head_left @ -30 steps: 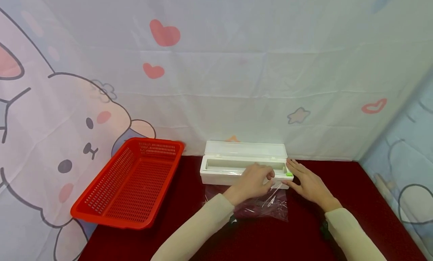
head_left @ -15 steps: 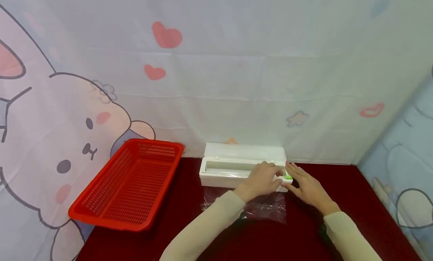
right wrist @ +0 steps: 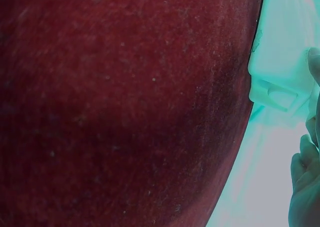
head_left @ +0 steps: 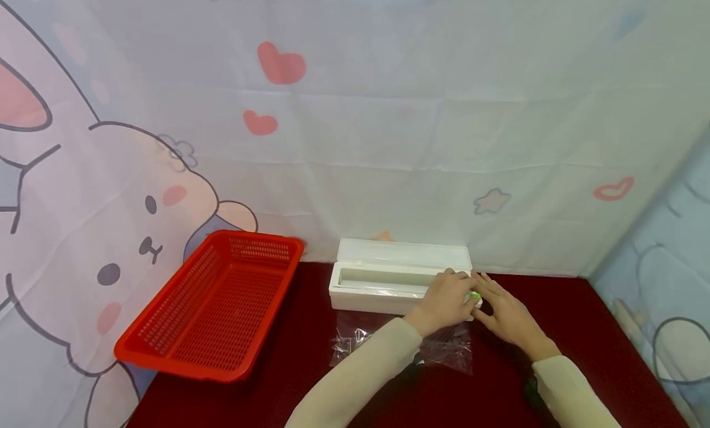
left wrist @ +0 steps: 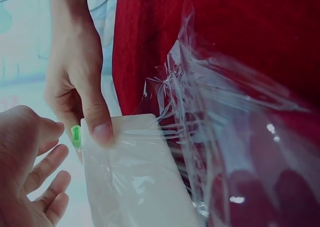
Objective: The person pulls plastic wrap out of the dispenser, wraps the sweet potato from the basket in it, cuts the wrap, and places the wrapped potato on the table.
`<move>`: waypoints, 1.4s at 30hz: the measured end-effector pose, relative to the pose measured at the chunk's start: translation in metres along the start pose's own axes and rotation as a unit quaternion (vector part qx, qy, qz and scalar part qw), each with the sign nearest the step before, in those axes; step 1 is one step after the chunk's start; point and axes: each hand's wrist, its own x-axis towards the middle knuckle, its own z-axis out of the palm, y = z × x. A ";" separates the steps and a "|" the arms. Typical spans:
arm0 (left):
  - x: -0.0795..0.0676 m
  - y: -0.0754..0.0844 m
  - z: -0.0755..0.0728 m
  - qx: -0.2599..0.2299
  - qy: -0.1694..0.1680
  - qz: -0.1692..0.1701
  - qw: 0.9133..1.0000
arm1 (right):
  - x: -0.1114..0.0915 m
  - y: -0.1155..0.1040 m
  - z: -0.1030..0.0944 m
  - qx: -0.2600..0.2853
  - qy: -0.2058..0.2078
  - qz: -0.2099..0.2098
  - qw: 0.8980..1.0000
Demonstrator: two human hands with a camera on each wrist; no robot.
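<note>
A white cling film dispenser (head_left: 366,302) lies at the back of the dark red table, its lid (head_left: 402,253) raised behind it. Clear film (head_left: 352,341) hangs off its front and spreads, crumpled, over the cloth. My right hand (head_left: 510,320) grips the dispenser's right end, thumb on the front face in the left wrist view. Beside a green slide cutter (left wrist: 76,136) at that end is my left hand (head_left: 446,297), its fingers loosely bent; whether a fingertip touches the cutter is unclear. The right wrist view catches only the dispenser's end (right wrist: 282,62) and some fingers.
A red plastic basket (head_left: 244,366) with slotted sides stands to the left on the table. Close behind the dispenser hangs a pale printed cloth (head_left: 366,187); another patterned cloth borders the right side.
My left hand has moved right along the dispenser to the green cutter at its right end. My right hand keeps its place there. The head view has tilted slightly upward.
</note>
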 end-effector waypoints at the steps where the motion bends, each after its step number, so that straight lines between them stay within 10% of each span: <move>1: 0.000 0.000 0.000 0.002 0.003 0.000 1.000 | 0.000 0.000 0.001 0.001 0.000 -0.001 1.000; 24: 0.009 0.005 0.011 0.039 -0.021 -0.027 0.999 | 0.000 0.000 -0.001 0.018 -0.016 0.015 1.000; 42: 0.009 0.004 0.011 -0.026 -0.020 -0.033 0.999 | 0.000 -0.003 -0.002 0.014 -0.010 0.017 1.000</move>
